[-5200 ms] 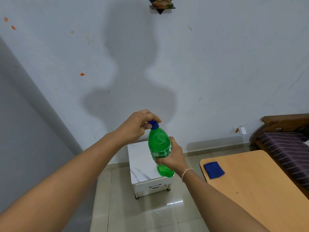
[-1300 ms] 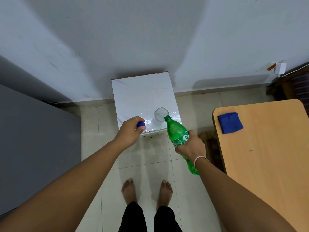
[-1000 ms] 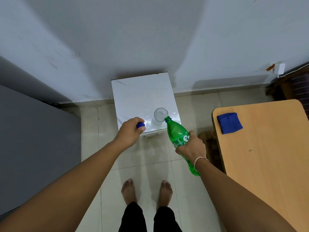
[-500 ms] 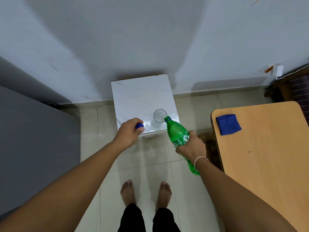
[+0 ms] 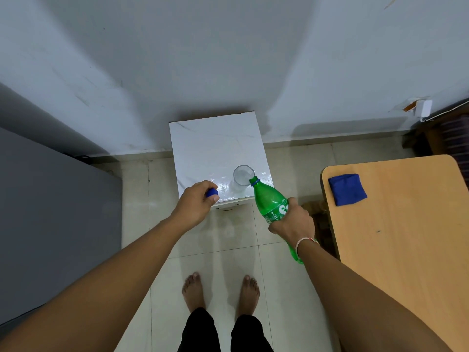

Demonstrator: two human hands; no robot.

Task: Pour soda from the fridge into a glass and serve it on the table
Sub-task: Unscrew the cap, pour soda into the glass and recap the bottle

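Since half a second ago the green soda bottle (image 5: 272, 207) has tipped a little further, so its open mouth now sits at the near rim of the clear glass (image 5: 242, 179); little else has shifted. Nearest the camera, two bare feet (image 5: 220, 292) stand on the pale floor tiles. Above them the right hand (image 5: 293, 222) wraps its fingers around the bottle's labelled middle, holding it tilted with the neck pointing forward and to the left. The left hand (image 5: 196, 208) is curled around the blue cap (image 5: 212, 193), pinching it just over the near edge of the white marble-topped stand (image 5: 215, 146). The glass stands upright near the stand's front right corner. Whether liquid is flowing cannot be told. To the right, a blue cloth (image 5: 347, 189) lies on the wooden table (image 5: 406, 237). A grey wall rises behind the stand.
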